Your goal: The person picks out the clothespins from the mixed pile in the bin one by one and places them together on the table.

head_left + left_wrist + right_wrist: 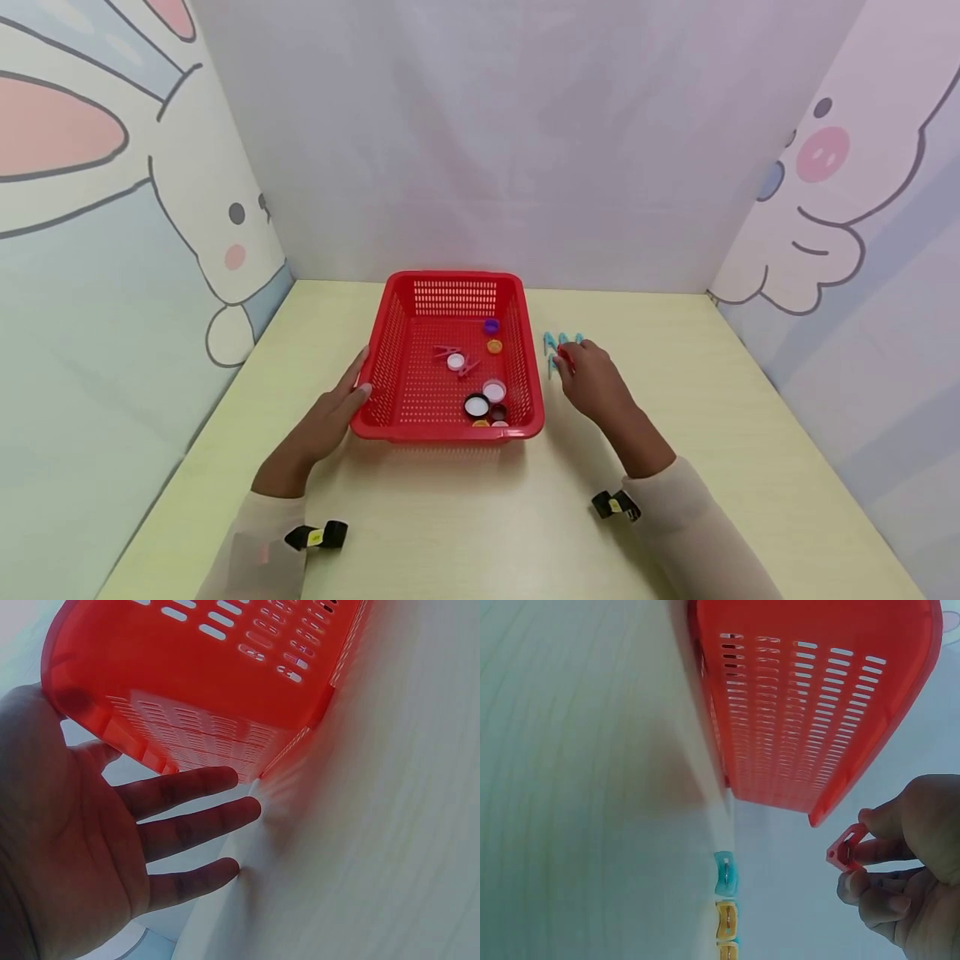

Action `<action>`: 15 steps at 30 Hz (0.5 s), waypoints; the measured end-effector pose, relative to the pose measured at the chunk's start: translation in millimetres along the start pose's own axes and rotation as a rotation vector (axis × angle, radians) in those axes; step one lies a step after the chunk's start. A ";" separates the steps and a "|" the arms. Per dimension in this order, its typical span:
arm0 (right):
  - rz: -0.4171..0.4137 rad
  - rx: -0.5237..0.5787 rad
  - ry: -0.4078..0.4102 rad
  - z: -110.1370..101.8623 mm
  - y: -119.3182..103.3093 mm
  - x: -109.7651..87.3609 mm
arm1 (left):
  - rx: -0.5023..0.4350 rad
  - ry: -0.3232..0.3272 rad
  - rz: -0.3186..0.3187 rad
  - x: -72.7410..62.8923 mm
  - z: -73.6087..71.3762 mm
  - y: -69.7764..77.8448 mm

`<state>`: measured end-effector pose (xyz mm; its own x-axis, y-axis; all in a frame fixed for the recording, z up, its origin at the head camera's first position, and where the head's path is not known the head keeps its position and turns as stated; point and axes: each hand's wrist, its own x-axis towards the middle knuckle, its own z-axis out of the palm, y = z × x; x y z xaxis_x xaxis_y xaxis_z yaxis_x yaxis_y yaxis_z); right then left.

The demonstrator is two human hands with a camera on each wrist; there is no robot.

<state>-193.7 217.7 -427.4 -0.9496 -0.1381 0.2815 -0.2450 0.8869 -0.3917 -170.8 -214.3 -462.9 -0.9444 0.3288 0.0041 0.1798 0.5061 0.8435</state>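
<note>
A red plastic basket (450,432) stands on the table in the head view. Along its left rim rests my left hand (330,421); the left wrist view shows this hand (82,832) with straight, spread fingers below the rim and its thumb partly hidden. My right hand (596,383) is just right of the basket, pinching a red clothespin (846,849) between thumb and fingers, above the tabletop. Near it lie several teal clothespins (550,342), with a yellow one (727,921) in the right wrist view. Pink clothespins (447,351) lie inside the basket.
Among the basket's contents are round caps: purple (491,326), yellow (494,347), white (456,362) and black-rimmed (476,406). Fabric walls with cartoon animals enclose the table (450,533) at the back and both sides. Each wrist wears a black strap (317,536).
</note>
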 end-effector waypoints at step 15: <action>0.155 -0.005 -0.285 19.6 12.1 6.3 | 0.004 0.003 0.002 0.0 0.6 -0.7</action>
<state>-206.5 218.9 -447.6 -0.9923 -0.1180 -0.0381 -0.0925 0.9092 -0.4060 -170.8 -214.2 -463.9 -0.9451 0.3268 0.0073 0.1825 0.5089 0.8413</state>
